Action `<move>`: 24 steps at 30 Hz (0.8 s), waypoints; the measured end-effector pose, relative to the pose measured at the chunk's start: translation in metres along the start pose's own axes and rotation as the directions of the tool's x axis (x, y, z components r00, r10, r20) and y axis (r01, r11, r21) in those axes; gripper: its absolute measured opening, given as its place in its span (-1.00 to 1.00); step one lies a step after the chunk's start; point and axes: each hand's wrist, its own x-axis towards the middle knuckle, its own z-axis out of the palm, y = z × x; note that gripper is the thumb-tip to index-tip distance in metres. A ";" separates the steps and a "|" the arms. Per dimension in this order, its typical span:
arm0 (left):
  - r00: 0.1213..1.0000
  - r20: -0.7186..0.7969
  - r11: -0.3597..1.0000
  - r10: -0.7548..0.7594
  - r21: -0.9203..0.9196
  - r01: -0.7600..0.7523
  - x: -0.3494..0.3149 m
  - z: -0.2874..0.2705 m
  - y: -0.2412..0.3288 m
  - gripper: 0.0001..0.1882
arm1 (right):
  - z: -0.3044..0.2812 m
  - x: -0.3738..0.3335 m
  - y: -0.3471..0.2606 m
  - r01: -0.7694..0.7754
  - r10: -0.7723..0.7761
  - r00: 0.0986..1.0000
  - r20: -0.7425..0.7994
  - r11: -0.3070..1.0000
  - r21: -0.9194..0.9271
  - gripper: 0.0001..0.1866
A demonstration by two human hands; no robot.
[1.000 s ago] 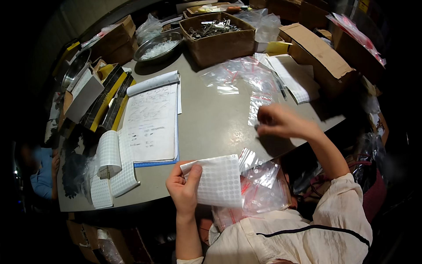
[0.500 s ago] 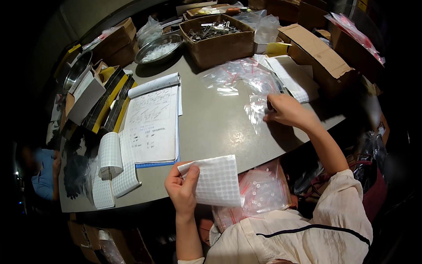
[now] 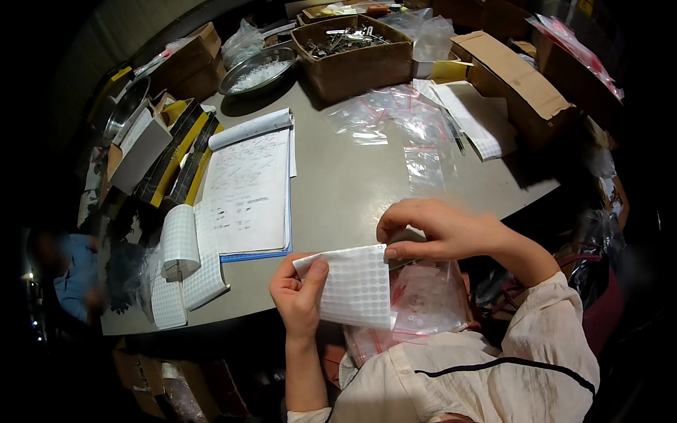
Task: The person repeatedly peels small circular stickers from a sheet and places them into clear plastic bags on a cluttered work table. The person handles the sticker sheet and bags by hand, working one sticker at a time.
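Observation:
A white sheet of round pale stickers is held up by my left hand, thumb in front and fingers folded behind it. My right hand is at the sheet's upper right corner, its thumb at the edge and its curled fingers partly hidden; a pale bit shows between them. Below and behind the sheet, a box of clear zip bags with red seal lines rests near my lap. On the table ahead lie more clear zip bags, spread flat.
An open notebook lies left, beside more sticker sheets. Farther back are a metal bowl of clear pieces and a carton of metal parts. Papers with a pen lie right. A person in blue is at far left.
My right hand has come back from the bags on the table to the sticker sheet's upper right corner. My left hand keeps hold of the sheet, nearly in the same place.

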 end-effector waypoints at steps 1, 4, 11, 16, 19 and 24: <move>1.000 0.009 1.000 0.005 0.010 -0.005 0.000 0.000 0.000 -0.86 | 0.005 0.002 0.005 0.015 -0.015 1.000 0.009 1.000 -0.027 -0.72; 1.000 0.025 1.000 0.006 0.027 -0.006 0.001 -0.002 -0.001 -0.85 | 0.014 0.002 0.010 0.118 -0.141 0.982 -0.126 0.978 -0.174 -0.75; 1.000 0.002 0.999 -0.022 0.045 0.021 0.001 -0.001 -0.003 -0.85 | -0.002 -0.004 0.018 0.134 -0.178 0.944 -0.278 0.976 -0.171 -0.83; 1.000 0.022 0.999 -0.015 0.034 0.014 0.003 0.000 -0.003 -0.85 | -0.059 -0.008 0.093 -0.387 0.317 0.872 -0.373 0.913 -0.128 -0.77; 0.999 0.030 0.999 -0.024 0.035 0.023 0.004 0.000 -0.004 -0.85 | -0.068 -0.012 0.122 -0.423 0.296 0.876 -0.381 0.852 -0.309 -0.71; 1.000 -0.002 0.999 -0.029 -0.028 0.029 0.003 0.000 0.001 -0.85 | -0.084 -0.007 0.110 -0.568 0.473 0.818 -0.327 0.750 -0.337 -0.53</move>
